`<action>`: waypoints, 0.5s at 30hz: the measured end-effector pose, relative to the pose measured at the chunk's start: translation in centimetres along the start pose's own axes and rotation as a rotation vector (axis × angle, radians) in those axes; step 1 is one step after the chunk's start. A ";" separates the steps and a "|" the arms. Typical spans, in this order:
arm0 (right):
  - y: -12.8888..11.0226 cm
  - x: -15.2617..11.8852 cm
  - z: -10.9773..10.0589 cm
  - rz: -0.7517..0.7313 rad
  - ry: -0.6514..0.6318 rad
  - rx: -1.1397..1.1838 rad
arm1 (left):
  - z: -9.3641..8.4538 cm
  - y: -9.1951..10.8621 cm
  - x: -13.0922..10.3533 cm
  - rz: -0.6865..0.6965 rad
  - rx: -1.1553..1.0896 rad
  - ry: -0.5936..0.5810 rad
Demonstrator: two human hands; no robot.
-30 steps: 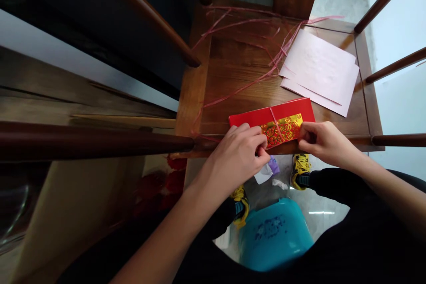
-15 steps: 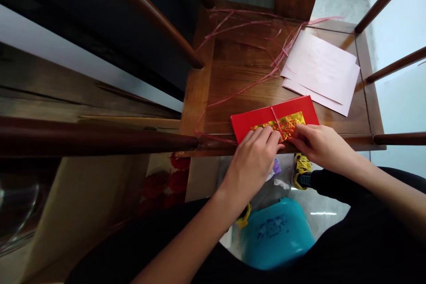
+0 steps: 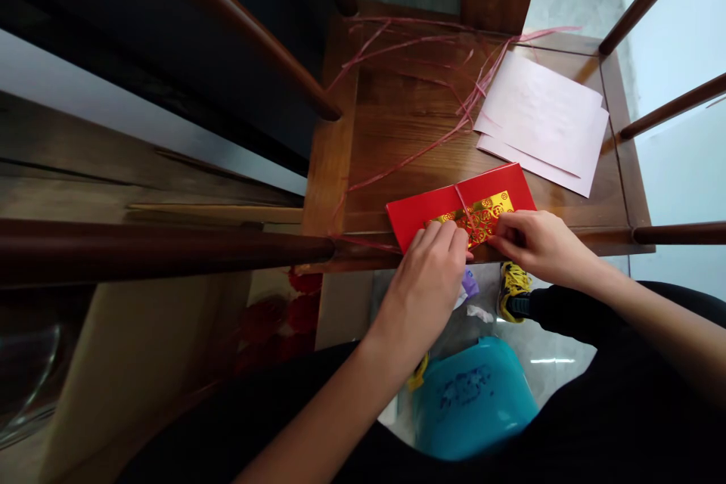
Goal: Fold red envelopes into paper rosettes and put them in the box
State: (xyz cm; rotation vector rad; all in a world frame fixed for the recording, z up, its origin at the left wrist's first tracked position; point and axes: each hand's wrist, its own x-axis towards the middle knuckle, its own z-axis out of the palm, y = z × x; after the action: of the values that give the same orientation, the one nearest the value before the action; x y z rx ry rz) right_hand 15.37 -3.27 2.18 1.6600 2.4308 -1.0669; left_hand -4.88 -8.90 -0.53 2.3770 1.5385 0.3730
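A red paper packet (image 3: 417, 208) with a gold patterned panel (image 3: 499, 204) lies at the front edge of the wooden seat. One thin pink string (image 3: 462, 198) passes across its middle and runs down to its near edge. My left hand (image 3: 429, 268) is closed in a pinch at the lower middle of the packet, at the string. My right hand (image 3: 541, 246) pinches just to the right, its fingertips at the packet's lower right part. The string ends are mostly hidden by my fingers, and the knot, if any, is too small to tell.
Loose pink strings (image 3: 431, 140) trail over the wooden seat (image 3: 391, 110). Two pale pink sheets (image 3: 541, 117) lie behind the packet on the right. Dark wooden rods (image 3: 272, 249) rise around the seat. Below stands a blue plastic stool (image 3: 488, 408).
My hands have drawn slightly apart, the left one moving left and a little down. The string over the packet stays across its middle. The whole view has shifted slightly.
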 end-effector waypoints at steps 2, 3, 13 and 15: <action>0.0 0.0 0.1 -0.027 -0.003 0.005 | 0.0 0.0 0.0 -0.009 -0.013 0.000; 0.0 0.0 0.1 -0.033 -0.006 0.009 | 0.0 0.0 0.0 -0.014 -0.018 0.002; 0.2 0.1 0.3 -0.040 -0.023 0.007 | -0.1 0.4 0.1 -0.044 0.027 0.008; 0.2 0.2 0.4 -0.042 -0.024 0.013 | -0.4 0.3 0.1 -0.051 0.035 0.003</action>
State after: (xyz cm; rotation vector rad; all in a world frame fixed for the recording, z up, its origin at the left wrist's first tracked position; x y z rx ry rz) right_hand 15.38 -3.28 1.72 1.5970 2.4596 -1.1037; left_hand -4.78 -8.90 -0.08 2.3595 1.6169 0.3415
